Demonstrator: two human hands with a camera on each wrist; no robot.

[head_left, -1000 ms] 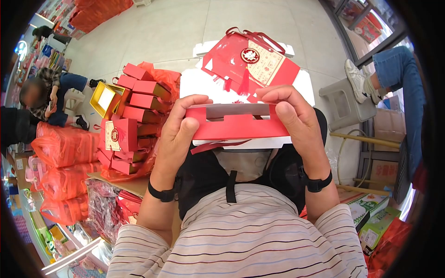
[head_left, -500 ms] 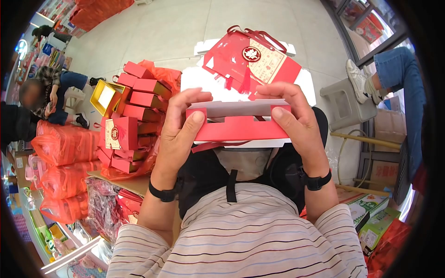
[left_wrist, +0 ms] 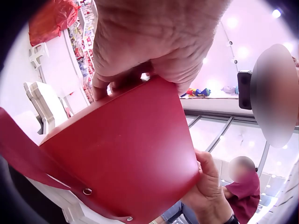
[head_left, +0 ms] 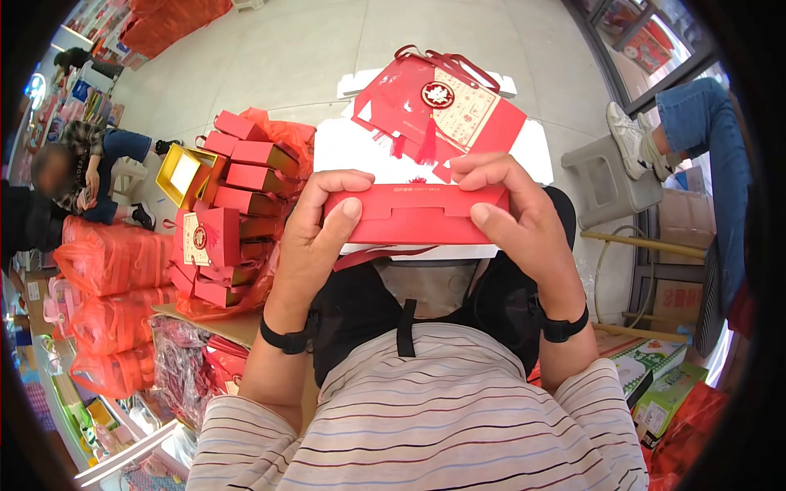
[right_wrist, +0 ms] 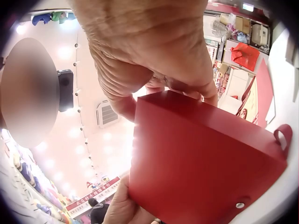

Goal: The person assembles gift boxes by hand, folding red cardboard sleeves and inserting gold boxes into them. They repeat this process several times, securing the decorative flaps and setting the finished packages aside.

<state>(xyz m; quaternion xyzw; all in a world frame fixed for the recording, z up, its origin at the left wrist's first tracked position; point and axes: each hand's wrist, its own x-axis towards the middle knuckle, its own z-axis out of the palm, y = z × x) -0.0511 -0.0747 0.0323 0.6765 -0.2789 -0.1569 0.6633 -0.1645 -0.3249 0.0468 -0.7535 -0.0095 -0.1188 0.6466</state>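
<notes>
A red box (head_left: pixel 417 222) is held between both hands over the lap, its top flap lying across the opening with a slot edge along the front. The left hand (head_left: pixel 315 229) grips its left end, thumb on the near face and fingers over the far side. At the other end the right hand (head_left: pixel 528 237) grips it the same way. In the left wrist view the box (left_wrist: pixel 126 144) shows a plain side with metal rivets and a ribbon; the right wrist view shows its other side (right_wrist: pixel 196 158).
Flat red bags (head_left: pixel 409 98) with a round emblem and tassels lie on a white table (head_left: pixel 336 147). Red boxes (head_left: pixel 254 177) are piled on the left, beside stacked orange-red bags (head_left: pixel 98 258). A grey stool (head_left: pixel 610 184) with someone's feet stands at the right.
The top flap, raised half a second ago, now lies down over the box's opening. Both hands stay at the box's ends, with the thumbs slightly shifted.
</notes>
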